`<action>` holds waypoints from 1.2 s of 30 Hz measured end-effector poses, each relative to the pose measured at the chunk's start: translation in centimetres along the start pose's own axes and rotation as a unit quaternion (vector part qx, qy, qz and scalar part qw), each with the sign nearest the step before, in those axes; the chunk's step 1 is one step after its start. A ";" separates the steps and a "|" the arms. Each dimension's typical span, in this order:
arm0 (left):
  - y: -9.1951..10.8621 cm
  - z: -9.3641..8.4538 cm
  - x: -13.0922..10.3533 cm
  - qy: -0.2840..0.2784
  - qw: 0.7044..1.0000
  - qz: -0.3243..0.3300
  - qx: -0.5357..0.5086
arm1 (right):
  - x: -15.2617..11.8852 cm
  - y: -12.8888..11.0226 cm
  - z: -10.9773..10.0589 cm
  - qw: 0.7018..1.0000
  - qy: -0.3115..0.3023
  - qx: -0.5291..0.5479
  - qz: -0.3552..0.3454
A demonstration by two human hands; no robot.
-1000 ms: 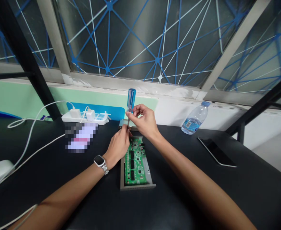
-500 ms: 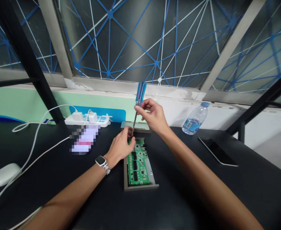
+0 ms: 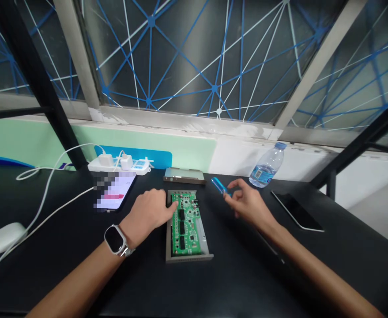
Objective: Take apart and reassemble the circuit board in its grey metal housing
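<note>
1. Head view: board [image 3: 190,229] sits in its case [image 3: 190,258], on the worktop [image 3: 167,291], between both hands.
2. Left hand [image 3: 147,213]: at the case's far-left corner, thumb reaching over the board's edge, fingers curled. Can't tell whether its grip is pinching the case.
3. Right hand [image 3: 249,205]: right of the board, grip pinching the screwdriver [image 3: 218,185] near the handle's base; handle points far-left, shaft runs back beneath the forearm.
4. Metal part [image 3: 185,176] behind case. Bottle [image 3: 267,167] and dark-screen phone [image 3: 298,211] at right.
</note>
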State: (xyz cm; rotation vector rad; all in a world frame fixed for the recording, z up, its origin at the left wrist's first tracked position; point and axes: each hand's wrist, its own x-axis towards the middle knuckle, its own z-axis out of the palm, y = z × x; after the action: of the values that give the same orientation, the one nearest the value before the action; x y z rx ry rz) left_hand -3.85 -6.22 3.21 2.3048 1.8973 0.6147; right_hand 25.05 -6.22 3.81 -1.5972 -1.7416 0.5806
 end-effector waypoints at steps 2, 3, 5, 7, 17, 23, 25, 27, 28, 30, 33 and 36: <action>0.1 0.6 -0.4 -0.040 0.999 0.001 -0.002 | -0.7 1.1 1.1 0.996 -0.008 -0.080 -0.038; 0.2 0.8 -0.6 -0.054 0.999 0.000 -0.002 | -0.9 1.3 1.6 0.992 -0.013 -0.116 -0.053; 0.5 1.1 -0.6 -0.068 0.998 -0.004 0.004 | -1.1 1.2 2.3 0.980 -0.022 -0.189 -0.061; 0.9 1.4 -0.6 -0.068 0.998 -0.004 0.011 | -1.1 0.7 2.8 0.962 -0.027 -0.265 -0.054; 1.5 1.9 -0.4 -0.049 0.998 -0.004 0.035 | -1.1 -0.5 4.1 0.878 -0.020 -0.456 -0.144; 1.8 1.8 -0.3 -0.044 0.998 0.003 0.036 | 1.0 -2.1 3.3 0.884 0.006 -0.434 -0.173; 1.9 1.8 -0.3 -0.040 0.999 0.005 0.032 | 3.1 -2.6 3.6 0.907 0.016 -0.379 -0.180; 2.1 1.6 -0.2 -0.036 0.999 0.006 0.030 | 5.8 -2.9 4.3 0.932 -0.003 -0.313 -0.183; 2.1 1.6 -0.2 -0.030 0.999 0.006 0.027 | 7.3 -2.9 4.8 0.944 -0.026 -0.284 -0.168; 2.0 1.4 0.0 -0.017 1.000 0.002 0.013 | 9.9 -2.8 5.9 0.949 -0.069 -0.264 -0.155; 1.4 1.6 0.5 -0.010 0.999 -0.017 -0.038 | 12.7 -2.2 7.3 0.954 -0.138 -0.232 -0.129; 0.5 2.0 1.1 -0.003 0.991 -0.040 -0.128 | 13.5 -1.6 7.8 0.956 -0.161 -0.207 -0.131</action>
State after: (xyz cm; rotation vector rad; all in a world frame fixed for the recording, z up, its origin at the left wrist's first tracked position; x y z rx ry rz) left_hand -2.48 -4.93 1.80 2.0610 1.7796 0.7897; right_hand 18.20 7.77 2.43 -1.5629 -2.4026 0.3740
